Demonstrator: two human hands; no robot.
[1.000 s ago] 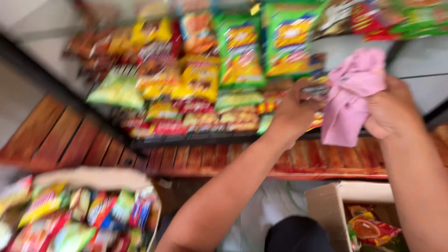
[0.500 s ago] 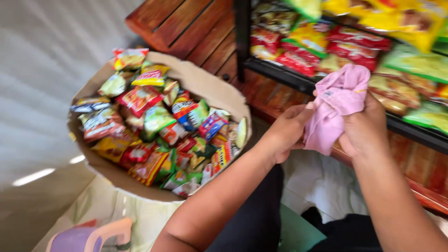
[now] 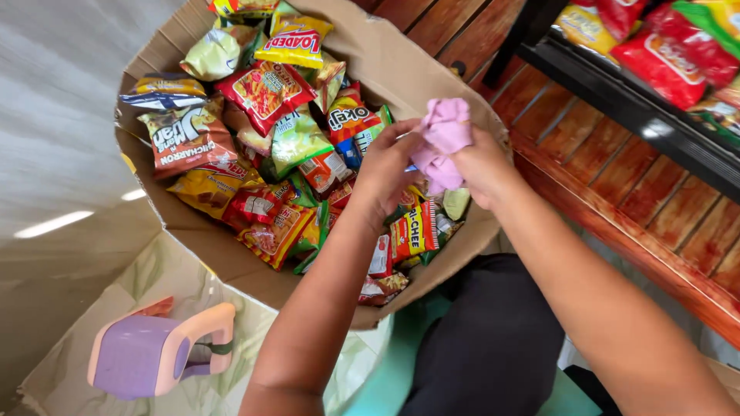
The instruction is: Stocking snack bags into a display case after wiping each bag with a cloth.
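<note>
Over the big cardboard box (image 3: 193,239) on the floor, both hands meet above its right side. Heaped inside are snack packets (image 3: 262,146) in red, yellow, green and orange, lying every which way up to the rim. To the right, a dark shelf (image 3: 617,92) carries more red and yellow packets (image 3: 663,54) above a slatted wooden ledge (image 3: 655,208). A small lilac and peach stool (image 3: 150,354) stands beside the box. The left hand (image 3: 385,169) and right hand (image 3: 482,166) are pressed together, fingers closed round a crumpled pink cloth (image 3: 443,139).
</note>
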